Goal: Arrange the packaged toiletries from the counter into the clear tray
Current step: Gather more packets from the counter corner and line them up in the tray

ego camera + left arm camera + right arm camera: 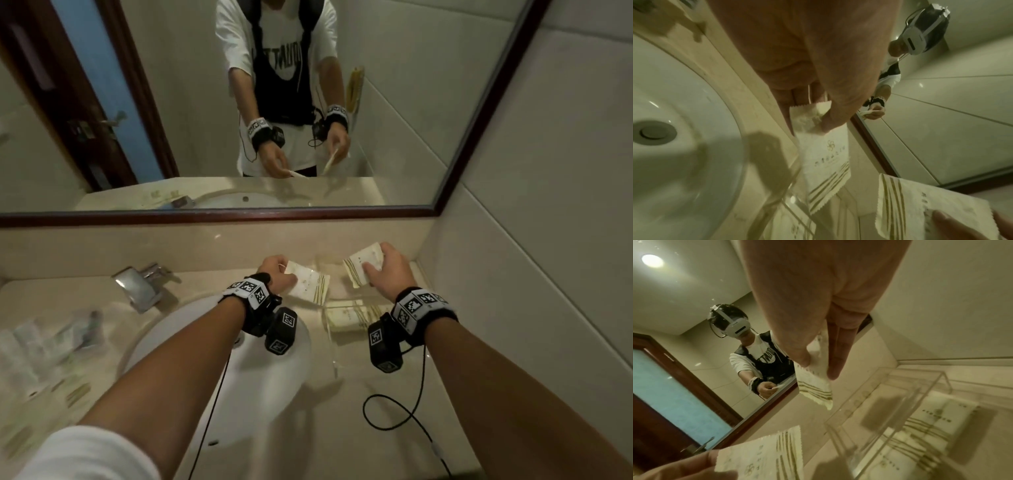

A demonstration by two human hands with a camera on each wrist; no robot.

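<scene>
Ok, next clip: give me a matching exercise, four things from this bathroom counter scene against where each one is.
Things:
1. packet with the flower logo
2. second striped packet
3. clear tray
4. faucet

Places:
A. on the counter right of the sink, packets already inside
B. pinched in the left hand
C. behind the sink basin, on its left side
D. held in the right hand

Pairs: 1-B, 2-D, 3-A, 4-C
</scene>
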